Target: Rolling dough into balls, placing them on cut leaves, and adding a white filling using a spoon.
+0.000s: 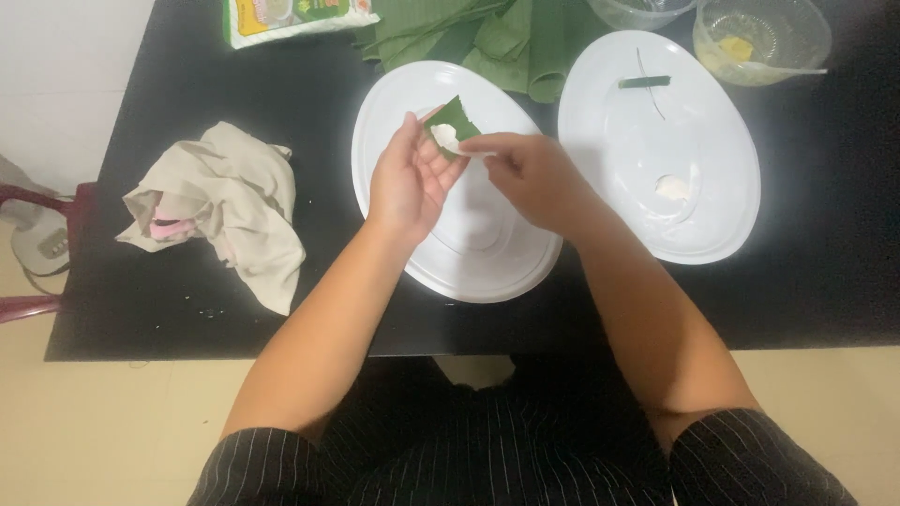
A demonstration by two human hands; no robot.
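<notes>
**Leaf and dough held over the white plate**

Right now both hands are up over the white plate (450, 253) near the middle of the black desk (825, 281). Left hand (408, 183) is cupped, w/ a small green leaf piece (457, 120) lying on its fingers (433, 157). On the leaf sits a bit of white dough (444, 138). Right hand (530, 173) has its fingers pressed together on the leaf edge & the dough, pinching there.

Leaf looks thin, light & bendy, prob. easy to tear, so it's best held flat from under, like the left hand does. Dough looks soft & sticky, so I'd guess it squishes if pinched hard; take it at the side, gently.

Other stuff: a 2nd white plate (694, 56) toward the desk's right side, w/ a dab of dough (671, 187) and a thin leaf strip (644, 81) on it. More green leaves (506, 42) are piled at the far edge. A clear bowl (761, 37) w/ yellow bits is at the far right corner. A crumpled beige cloth (225, 206) lies by the left edge, & a food packet (295, 17) sits at the far edge.
</notes>
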